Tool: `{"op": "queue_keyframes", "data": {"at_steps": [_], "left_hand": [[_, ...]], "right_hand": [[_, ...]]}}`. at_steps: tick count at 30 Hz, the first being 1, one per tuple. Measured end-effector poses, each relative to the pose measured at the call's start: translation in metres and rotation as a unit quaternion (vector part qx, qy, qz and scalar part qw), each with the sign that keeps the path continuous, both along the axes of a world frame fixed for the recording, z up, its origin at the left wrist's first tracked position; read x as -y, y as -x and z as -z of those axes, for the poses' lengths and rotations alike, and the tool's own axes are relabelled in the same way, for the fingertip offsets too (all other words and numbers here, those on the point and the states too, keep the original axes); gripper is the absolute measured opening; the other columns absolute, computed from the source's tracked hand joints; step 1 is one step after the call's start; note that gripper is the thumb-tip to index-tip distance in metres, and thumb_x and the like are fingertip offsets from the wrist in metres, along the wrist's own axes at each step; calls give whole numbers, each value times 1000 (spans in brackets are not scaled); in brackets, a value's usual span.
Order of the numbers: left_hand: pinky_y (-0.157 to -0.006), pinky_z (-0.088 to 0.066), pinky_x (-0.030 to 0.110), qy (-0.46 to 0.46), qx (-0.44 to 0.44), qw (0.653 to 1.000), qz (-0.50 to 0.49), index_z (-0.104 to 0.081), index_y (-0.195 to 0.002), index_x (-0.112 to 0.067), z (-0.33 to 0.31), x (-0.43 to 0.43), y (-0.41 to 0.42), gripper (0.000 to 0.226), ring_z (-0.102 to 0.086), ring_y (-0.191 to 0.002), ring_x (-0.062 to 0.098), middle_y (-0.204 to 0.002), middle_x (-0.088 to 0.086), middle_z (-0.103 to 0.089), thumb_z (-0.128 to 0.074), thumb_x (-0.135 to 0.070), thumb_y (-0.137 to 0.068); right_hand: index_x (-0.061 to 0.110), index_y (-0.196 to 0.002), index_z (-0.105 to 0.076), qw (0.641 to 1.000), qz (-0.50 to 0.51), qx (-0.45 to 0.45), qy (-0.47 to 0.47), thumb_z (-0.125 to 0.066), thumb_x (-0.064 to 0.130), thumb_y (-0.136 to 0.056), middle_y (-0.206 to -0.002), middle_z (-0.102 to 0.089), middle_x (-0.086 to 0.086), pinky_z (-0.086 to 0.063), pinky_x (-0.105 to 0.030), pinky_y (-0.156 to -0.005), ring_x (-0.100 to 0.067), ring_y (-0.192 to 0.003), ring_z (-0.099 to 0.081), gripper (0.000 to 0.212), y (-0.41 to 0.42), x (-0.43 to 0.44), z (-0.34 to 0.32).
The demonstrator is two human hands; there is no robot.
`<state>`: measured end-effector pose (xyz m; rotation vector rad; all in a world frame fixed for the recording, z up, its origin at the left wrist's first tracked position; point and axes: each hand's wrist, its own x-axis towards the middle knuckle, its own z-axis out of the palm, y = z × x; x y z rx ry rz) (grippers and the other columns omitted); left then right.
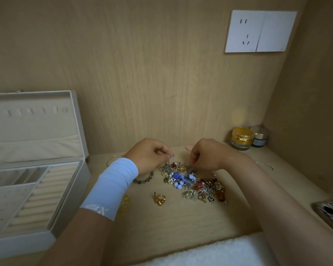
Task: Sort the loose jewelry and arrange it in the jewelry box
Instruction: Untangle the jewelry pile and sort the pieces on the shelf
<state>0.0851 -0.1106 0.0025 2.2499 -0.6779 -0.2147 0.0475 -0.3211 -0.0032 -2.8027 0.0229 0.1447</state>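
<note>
2 hands work the pile's far edge.
Left hand (152,154) pinches a silver hook (171,156) at the pile's (190,183) 11 o'clock. Right hand (208,156) curls its fingertips into the 12 o'clock edge; I cannot tell if it grips anything. The ring (159,198) lies at 7, the bracelet (144,179) at 9, the open box (71,198) beyond it, and 2 jars (241,138) at 2.

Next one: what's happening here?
A person picks at a tangled jewelry pile on the shelf. The left hand pinches a small metal piece at the pile's far edge, and the right hand pinches into it. The jewelry box stands open on the left; a gold ring lies apart.
</note>
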Motion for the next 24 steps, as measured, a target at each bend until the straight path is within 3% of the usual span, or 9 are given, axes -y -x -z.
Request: {"op": "queue_keyframes", "data": {"at_steps": [5, 11, 18, 21, 24], "left_hand": [[-73, -46, 17, -72, 4, 997, 1, -76, -90, -29, -7, -28, 11, 12, -63, -75, 1, -79, -12, -71, -71, -19, -87], [-80, -50, 18, -135, -1, 991, -8, -76, -86, -28, 5, -49, 24, 11, -66, -81, 1, -77, -16, -72, -71, -19, -86], [-87, -54, 27, -197, 12, 980, 29, -78, -86, -29, 12, -50, 33, 15, -65, -82, -2, -73, -22, -70, -67, -18, -85], [-88, -55, 30, -204, 17, 978, 40, -77, -84, -35, 16, -52, 32, 16, -64, -83, -2, -74, -24, -68, -68, -22, -85], [-89, -54, 30, -197, 17, 979, 50, -77, -87, -35, 16, -53, 32, 17, -63, -83, -3, -75, -25, -67, -67, -21, -86]], "right_hand": [[29, -87, -78, 999, -30, 37, -27, -70, 25, -86, -86, -71, 18, -57, -34, -86, -5, -88, -65, 9, -1, -13, 0], [28, -89, -80, 998, -40, 20, 41, -73, 23, -85, -94, -72, 14, -58, -38, -87, -8, -89, -65, 9, -2, -19, 8], [27, -83, -77, 998, -43, 26, 25, -75, 26, -84, -86, -70, 14, -56, -30, -80, -3, -83, -63, 3, 3, -16, -1], [24, -77, -77, 999, -26, 21, -41, -75, 18, -82, -83, -75, 8, -57, -27, -70, 2, -65, -66, 8, 6, -11, -8], [20, -74, -76, 996, -18, -7, -84, -75, 11, -80, -84, -77, -3, -59, -29, -64, -12, -62, -72, 11, 9, -8, -11]]}}
